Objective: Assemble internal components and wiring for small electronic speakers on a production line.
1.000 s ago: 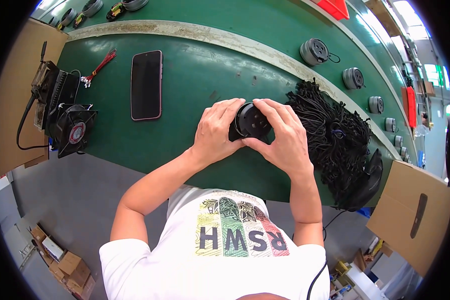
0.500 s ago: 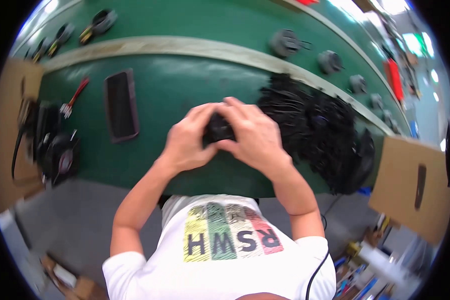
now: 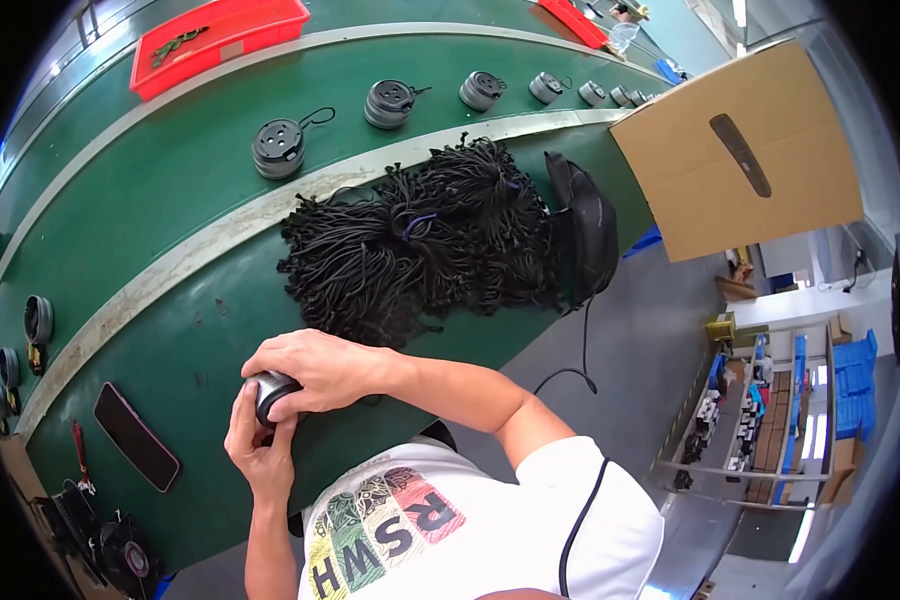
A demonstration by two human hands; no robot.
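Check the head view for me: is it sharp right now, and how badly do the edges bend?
Head view: sharp, no motion blur; both hands, left and right, read clearly around the small black round part. Fisheye bends the green belt and its pale stripe strongly toward the rim. Lighting even; bright wash at the right edge.

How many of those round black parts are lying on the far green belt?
7 at least: one nearest, then and trailing right. More may lie hidden beyond; another is in the hands.
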